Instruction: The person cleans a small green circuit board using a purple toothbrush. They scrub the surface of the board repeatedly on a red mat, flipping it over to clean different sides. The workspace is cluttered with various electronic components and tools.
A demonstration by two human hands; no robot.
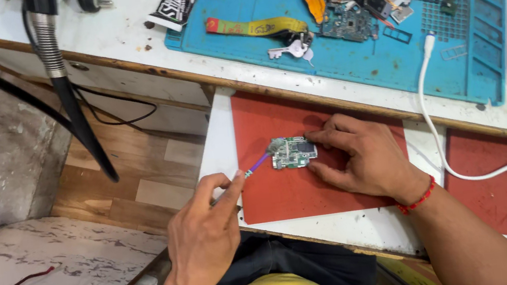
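The left hand point(203, 231) pinches a purple brush point(260, 163) touching the circuit board's point(293, 152) left edge; the right hand point(366, 158), fingers spread, pins its right edge mid red mat point(284, 190), bare mat around.

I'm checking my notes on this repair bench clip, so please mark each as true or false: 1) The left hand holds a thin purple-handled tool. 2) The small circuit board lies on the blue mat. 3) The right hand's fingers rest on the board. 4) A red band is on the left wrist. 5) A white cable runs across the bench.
1) True: the left hand holds a thin purple-handled tool whose tip meets the circuit board.
2) False: the board lies on the red mat; the blue mat is farther back.
3) True: the right hand steadies its edge.
4) False: the red band is on the right wrist.
5) True: the white cable.
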